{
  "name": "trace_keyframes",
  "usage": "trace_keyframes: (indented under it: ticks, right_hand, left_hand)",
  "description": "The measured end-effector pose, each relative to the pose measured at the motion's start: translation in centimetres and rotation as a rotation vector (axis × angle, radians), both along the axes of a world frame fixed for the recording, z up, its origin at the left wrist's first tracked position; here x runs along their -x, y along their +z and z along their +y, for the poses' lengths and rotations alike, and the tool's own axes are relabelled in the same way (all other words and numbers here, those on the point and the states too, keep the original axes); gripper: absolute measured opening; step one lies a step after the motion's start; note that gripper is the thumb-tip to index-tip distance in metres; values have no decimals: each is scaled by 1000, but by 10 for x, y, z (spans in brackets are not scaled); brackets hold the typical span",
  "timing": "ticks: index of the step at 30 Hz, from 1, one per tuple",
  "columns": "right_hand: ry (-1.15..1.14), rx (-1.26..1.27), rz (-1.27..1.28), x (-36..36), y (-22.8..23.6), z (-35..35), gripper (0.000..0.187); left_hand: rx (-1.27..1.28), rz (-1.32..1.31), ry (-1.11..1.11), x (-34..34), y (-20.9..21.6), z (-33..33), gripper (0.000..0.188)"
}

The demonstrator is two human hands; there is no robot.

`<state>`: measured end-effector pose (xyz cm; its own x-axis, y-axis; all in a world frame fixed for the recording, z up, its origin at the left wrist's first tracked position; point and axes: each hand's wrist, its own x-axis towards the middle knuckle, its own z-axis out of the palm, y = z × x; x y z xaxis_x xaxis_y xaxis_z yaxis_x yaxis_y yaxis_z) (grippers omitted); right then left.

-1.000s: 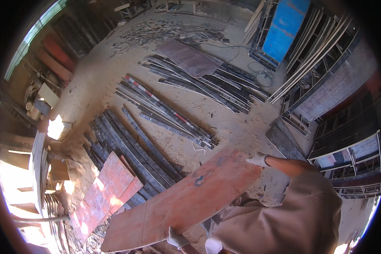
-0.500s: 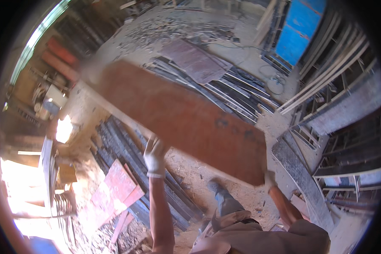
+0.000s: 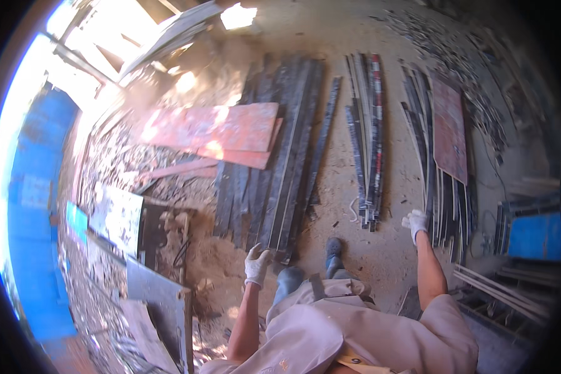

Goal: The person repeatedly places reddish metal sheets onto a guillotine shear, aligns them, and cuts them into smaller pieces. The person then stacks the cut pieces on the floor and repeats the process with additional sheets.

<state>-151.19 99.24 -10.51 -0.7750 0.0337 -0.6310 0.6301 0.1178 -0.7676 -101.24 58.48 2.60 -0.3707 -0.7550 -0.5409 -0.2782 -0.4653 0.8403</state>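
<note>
My left hand (image 3: pixel 255 265), in a white glove, hangs open over the near end of a row of dark planks (image 3: pixel 280 156) and holds nothing. My right hand (image 3: pixel 416 221), also in a white glove, is open and empty beside a bundle of thin dark strips (image 3: pixel 366 137). Reddish flat boards (image 3: pixel 212 128) lie stacked on the sandy ground ahead on the left, partly over the dark planks. My boots (image 3: pixel 333 252) stand on the sand between the two hands.
Another reddish board (image 3: pixel 449 128) lies on long strips at the right. Blue panels (image 3: pixel 34 187) stand along the left edge and one blue panel (image 3: pixel 537 237) at the right. A grey metal sheet (image 3: pixel 156 290) and rubble lie at lower left.
The large reddish board I held overhead with both hands is out of my hands. Both hands are now empty, and the view has swung round toward the board stack.
</note>
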Motion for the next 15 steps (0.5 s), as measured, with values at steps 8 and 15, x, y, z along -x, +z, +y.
trace_keyframes:
  ticks: [8, 15]
  right_hand:
    - [391, 244, -354, -164, -21, -213, 19]
    - [528, 362, -345, -121, -14, -349, 22]
  left_hand:
    - [115, -60, 469, -199, 8, -90, 54]
    - [449, -224, 368, -236, 1, -293, 54]
